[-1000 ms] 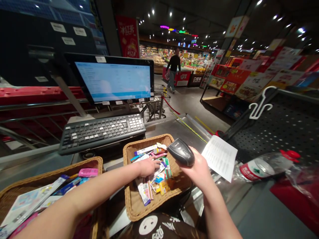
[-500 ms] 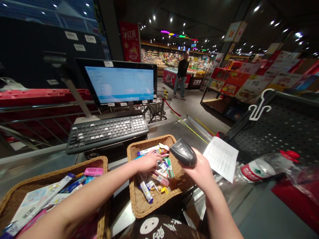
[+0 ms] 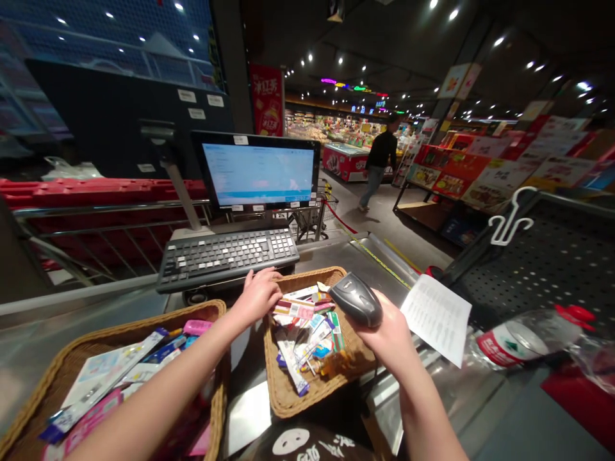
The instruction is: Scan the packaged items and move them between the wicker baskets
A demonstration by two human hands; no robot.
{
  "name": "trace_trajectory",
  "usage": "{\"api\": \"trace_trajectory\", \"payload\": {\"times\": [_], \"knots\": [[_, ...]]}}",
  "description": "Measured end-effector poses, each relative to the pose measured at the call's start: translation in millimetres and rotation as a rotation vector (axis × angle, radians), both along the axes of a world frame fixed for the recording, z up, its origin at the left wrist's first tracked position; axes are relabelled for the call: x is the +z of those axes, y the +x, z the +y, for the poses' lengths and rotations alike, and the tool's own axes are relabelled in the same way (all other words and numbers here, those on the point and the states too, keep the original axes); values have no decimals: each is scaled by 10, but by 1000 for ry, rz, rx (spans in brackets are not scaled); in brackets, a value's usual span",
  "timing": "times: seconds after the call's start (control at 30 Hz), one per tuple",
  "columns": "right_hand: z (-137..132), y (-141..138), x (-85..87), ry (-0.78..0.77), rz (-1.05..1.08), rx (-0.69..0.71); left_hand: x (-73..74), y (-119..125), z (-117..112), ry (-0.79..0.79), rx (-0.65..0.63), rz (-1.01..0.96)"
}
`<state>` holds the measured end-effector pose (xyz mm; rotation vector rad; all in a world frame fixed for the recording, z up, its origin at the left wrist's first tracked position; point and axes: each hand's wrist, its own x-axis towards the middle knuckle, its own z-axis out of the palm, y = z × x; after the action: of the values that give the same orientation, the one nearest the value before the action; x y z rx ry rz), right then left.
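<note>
My right hand grips a dark grey barcode scanner, held over the right side of a wicker basket. That basket holds several small colourful packets. My left hand is at the basket's back left rim, just below the keyboard, with its fingers curled on a pink-and-white packet. A second, wider wicker basket at the lower left holds flat packs and pens, and my left forearm crosses over it.
A black keyboard and a lit monitor stand behind the baskets on the metal counter. To the right are a printed sheet, a lying plastic bottle and a black perforated panel. A person walks in the aisle.
My left hand has pulled back from the middle of the basket to its back left rim, taking a pink-and-white packet with it. The scanner hand has stayed put. The view has shifted left.
</note>
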<state>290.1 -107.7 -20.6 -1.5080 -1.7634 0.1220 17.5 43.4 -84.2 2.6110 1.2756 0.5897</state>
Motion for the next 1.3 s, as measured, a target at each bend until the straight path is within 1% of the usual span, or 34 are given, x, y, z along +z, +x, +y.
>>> {"api": "trace_trajectory", "payload": {"times": [0.13, 0.2, 0.3, 0.37, 0.43, 0.5, 0.57, 0.73, 0.93, 1.0, 1.2, 1.3], "knots": [[10, -91, 12, -11, 12, 25, -123, -286, -81, 22, 162, 54], [23, -142, 20, -22, 16, 42, -192, -346, -131, 43, 215, 63], [48, -212, 24, -31, 19, 72, -273, -347, -222, 118, 265, 60], [61, -250, 26, -35, 22, 92, -303, -325, -286, 176, 227, 64], [66, -278, 31, -37, 21, 108, -320, -316, -340, 209, 140, 71], [64, -297, 34, -33, 21, 117, -335, -328, -372, 216, 70, 67], [60, -308, 32, -29, 24, 114, -353, -357, -382, 209, 44, 54], [59, -314, 15, -34, 36, 109, -366, -439, -372, 176, 29, 27], [49, -331, 49, -32, 48, 108, -226, -459, -388, 139, -12, 73], [45, -346, 60, -33, 57, 108, -200, -453, -385, 123, -15, 89], [47, -403, 92, -3, 22, 120, -235, -413, -373, 64, 52, 110], [46, -432, 117, 10, 16, 130, -193, -410, -373, 112, 26, 114]]}}
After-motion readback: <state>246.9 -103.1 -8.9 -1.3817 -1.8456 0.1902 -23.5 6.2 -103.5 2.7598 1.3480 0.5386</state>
